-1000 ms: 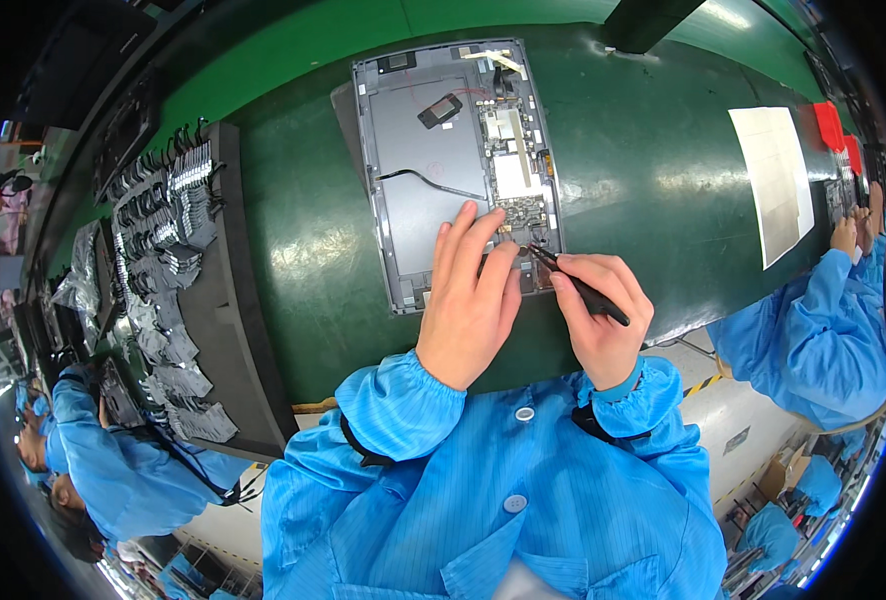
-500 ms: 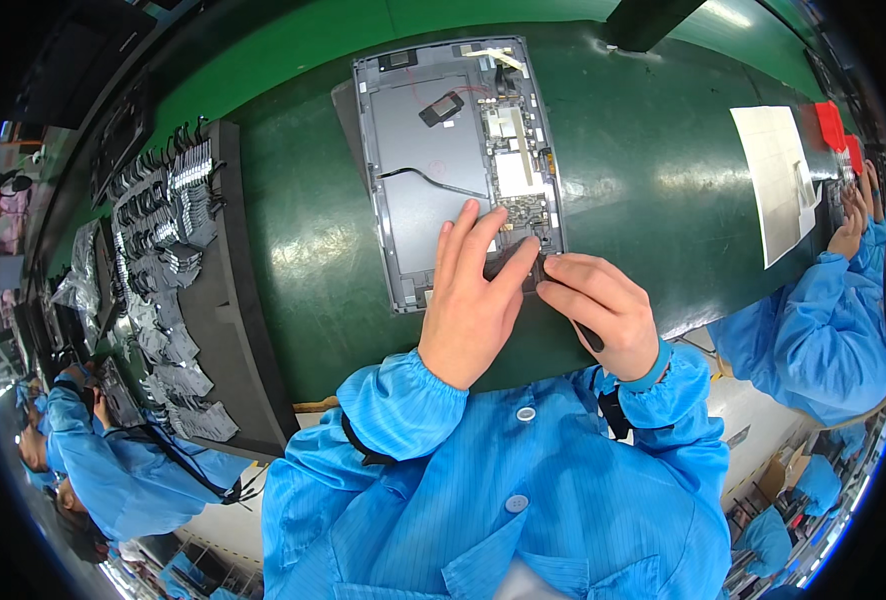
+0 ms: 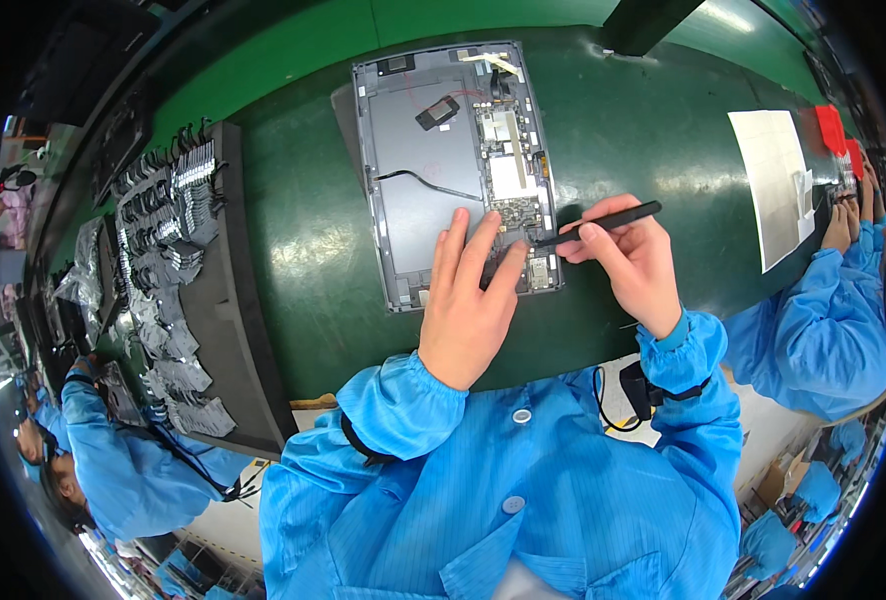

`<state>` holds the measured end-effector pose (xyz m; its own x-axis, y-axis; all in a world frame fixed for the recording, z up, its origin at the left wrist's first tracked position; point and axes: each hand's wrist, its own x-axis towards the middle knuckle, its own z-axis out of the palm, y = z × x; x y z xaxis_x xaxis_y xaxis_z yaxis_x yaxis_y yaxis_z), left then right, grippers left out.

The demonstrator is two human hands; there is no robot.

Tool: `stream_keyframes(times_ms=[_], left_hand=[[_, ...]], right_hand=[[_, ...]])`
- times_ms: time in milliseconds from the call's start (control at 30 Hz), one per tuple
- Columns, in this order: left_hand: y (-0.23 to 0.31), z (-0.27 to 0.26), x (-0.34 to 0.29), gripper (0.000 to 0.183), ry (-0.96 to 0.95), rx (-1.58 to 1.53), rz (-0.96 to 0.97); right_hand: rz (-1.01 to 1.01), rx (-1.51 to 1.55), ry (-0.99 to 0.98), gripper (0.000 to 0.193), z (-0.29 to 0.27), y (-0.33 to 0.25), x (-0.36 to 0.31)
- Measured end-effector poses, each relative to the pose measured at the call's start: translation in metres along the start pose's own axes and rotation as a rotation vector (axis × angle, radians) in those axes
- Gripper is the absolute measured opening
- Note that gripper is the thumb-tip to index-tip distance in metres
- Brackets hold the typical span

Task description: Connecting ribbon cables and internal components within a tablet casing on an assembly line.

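Note:
An opened tablet housing (image 3: pixel 413 230), grey inside, lies on the green bench in front of me. A circuit board (image 3: pixel 511 170) runs along its right side, and a loose black speaker-like part (image 3: pixel 438 113) and a black cable (image 3: pixel 428 183) rest in the left area. My left hand (image 3: pixel 468 310) has its fingers spread, their tips resting on the lower board area. My right hand (image 3: pixel 628 260) grips a slim black pointed tool (image 3: pixel 618 217) at a slant. The tip of this tool meets the board's lower right, beside my left fingertips.
On the left, a dark tray (image 3: pixel 233 310) holds rows of small grey parts with black cables (image 3: pixel 178 220). A whitish sheet (image 3: pixel 768 190) and red objects (image 3: pixel 831 130) lie at the right. Co-workers in blue smocks sit on both sides. A dark post (image 3: pixel 653 25) stands at the back.
My right hand has risen and shifted right, turning the black tool from pointing back toward me to slanting up rightward. The housing has shifted slightly; my left hand stays nearly still.

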<state>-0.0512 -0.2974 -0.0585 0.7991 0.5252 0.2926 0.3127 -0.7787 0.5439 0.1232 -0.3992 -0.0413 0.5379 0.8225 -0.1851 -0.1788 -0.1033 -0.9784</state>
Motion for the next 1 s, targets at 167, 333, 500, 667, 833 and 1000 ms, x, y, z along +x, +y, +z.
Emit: stream_keyframes(times_ms=[167,333,500,667,833,1000], left_hand=[[-0.003,0.002,-0.002,0.039,0.057,-0.047,0.014],[0.0,0.001,-0.002,0.039,0.034,-0.053,-0.001],[0.0,0.001,-0.001,0.04,0.022,-0.056,-0.011],[0.001,-0.001,0.0,0.04,0.017,-0.054,-0.012],[0.0,-0.001,0.0,0.04,0.019,-0.064,-0.014],[0.001,-0.001,0.0,0.04,0.017,-0.07,-0.017]], right_hand=[[0.018,-0.05,-0.055,0.018,0.001,0.0,0.011],[0.047,-0.065,-0.095,0.017,-0.002,0.0,0.017],[0.061,-0.05,-0.104,0.017,-0.001,0.001,0.02],[0.046,-0.069,-0.095,0.016,0.001,0.0,0.021],[0.019,-0.171,-0.052,0.014,0.008,-0.002,0.02],[0.0,-0.032,-0.061,0.015,0.002,0.006,0.018]])
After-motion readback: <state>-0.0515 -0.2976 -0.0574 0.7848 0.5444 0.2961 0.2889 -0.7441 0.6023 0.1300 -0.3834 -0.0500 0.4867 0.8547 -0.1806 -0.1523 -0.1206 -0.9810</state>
